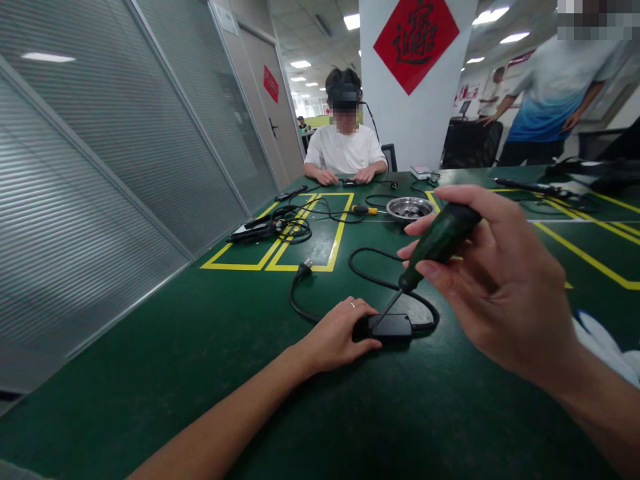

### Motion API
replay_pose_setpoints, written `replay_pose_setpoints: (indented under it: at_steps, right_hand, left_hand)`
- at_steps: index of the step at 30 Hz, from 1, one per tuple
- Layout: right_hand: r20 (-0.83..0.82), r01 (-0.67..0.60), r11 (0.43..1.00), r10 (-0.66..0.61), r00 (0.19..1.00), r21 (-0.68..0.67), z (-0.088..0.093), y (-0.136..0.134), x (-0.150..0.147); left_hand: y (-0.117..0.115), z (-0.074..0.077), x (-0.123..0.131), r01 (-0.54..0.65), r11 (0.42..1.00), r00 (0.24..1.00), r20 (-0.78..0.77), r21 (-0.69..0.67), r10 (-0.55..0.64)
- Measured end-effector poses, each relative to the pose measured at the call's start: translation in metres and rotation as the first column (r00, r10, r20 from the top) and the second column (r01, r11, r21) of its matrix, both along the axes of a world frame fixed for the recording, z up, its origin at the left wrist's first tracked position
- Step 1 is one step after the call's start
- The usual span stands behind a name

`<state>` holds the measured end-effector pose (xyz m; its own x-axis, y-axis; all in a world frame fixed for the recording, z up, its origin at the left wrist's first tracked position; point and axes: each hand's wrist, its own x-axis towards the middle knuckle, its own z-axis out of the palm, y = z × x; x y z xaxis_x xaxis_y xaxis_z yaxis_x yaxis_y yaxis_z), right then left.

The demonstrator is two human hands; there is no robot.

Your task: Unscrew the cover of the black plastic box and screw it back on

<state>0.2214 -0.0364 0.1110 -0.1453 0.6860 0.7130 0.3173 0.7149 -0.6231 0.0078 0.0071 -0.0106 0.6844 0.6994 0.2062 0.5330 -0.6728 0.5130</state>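
Note:
My right hand (pixel 493 280) grips a dark green-handled screwdriver (pixel 440 241), tilted so its metal tip meets the top of a small black power adapter (pixel 391 327) lying on the green table (pixel 200 373). My left hand (pixel 336 333) rests flat on the table and holds the adapter's left end steady; a ring shows on one finger. From the adapter a black cable (pixel 370 270) loops away to a plug (pixel 303 269) farther back.
Yellow tape rectangles (pixel 305 230) mark the table. A metal bowl (pixel 409 209), a yellow-handled screwdriver (pixel 365 209) and tangled black cables (pixel 280 225) lie beyond. A person in a white shirt (pixel 345 150) sits opposite; another person (pixel 550 100) stands at the far right. A glass partition runs along the left.

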Motion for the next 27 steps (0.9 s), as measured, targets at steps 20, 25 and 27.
replay_pose_setpoints:
  at_steps: [20, 25, 27]
  right_hand:
    - [0.233, 0.005, 0.995, -0.029, 0.972, 0.103, 0.028, 0.006, -0.028]
    - [0.214, -0.014, 0.999, 0.004, 0.977, 0.048, 0.026, 0.007, -0.026]
    - [0.176, -0.102, 0.994, 0.108, 0.978, -0.042, 0.023, 0.009, -0.026]
  left_hand:
    - [-0.001, -0.002, -0.002, 0.011, 1.0, 1.0, -0.003, 0.004, -0.011]
    - [-0.001, -0.003, -0.002, 0.005, 1.0, 1.0, -0.005, -0.007, -0.005]
    - [-0.001, -0.002, -0.002, 0.008, 1.0, 1.0, -0.007, -0.009, -0.008]
